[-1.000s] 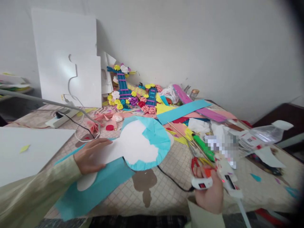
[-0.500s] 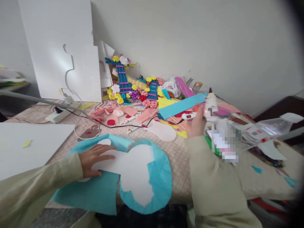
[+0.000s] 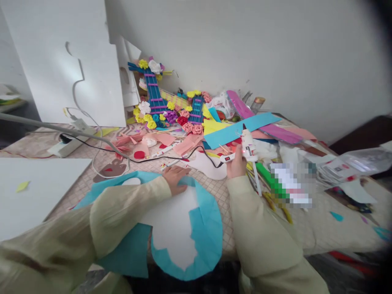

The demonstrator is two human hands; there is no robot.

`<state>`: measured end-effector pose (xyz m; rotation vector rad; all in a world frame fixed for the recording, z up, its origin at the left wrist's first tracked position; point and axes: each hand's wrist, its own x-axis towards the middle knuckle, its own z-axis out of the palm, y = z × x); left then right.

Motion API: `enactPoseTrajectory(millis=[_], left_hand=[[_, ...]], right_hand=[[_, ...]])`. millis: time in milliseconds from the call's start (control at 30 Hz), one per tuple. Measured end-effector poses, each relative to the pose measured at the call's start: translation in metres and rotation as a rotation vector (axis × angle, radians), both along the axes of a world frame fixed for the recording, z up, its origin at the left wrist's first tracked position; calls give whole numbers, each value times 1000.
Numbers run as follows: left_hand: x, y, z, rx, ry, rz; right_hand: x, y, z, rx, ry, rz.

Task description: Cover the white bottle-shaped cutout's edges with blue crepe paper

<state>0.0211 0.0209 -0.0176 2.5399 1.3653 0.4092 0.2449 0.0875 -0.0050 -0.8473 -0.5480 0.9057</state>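
Head view: a white cutout (image 3: 171,220), rimmed at its round end with folded blue paper (image 3: 208,234), is placed flat at the near side of the table (image 3: 320,222); its lower rim is extended past the table edge. The left hand (image 3: 175,179) is rested at the upper edge of the round end, palm down, fingers partly extended; whether the paper is pinched cannot be told. The cutout's narrower part is largely covered by the left forearm. A blue sheet (image 3: 130,253) is seen below that forearm.

A white glue gun (image 3: 247,143) is held in the closed right hand (image 3: 237,163), clear of the cutout, nozzle pointed up and away. A glue stick (image 3: 256,179) is seen protruding from its rear. The black cord (image 3: 171,158) is trailed leftward, across a smaller white shape (image 3: 211,166). Behind the gun, a blue strip (image 3: 266,119) is noted; farther left, paper flowers (image 3: 148,120) are gathered against the wall. At right, a green object (image 3: 269,177) is partly obscured by pixelation.
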Motion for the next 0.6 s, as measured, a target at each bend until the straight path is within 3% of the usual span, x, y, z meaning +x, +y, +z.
enactPoseTrajectory(millis=[233, 600], left_hand=[[14, 9, -8, 7, -37, -32], [3, -16, -7, 191, -112, -373]], right_hand=[[-10, 1, -7, -37, -34, 63], [-10, 4, -8, -27, -22, 45]])
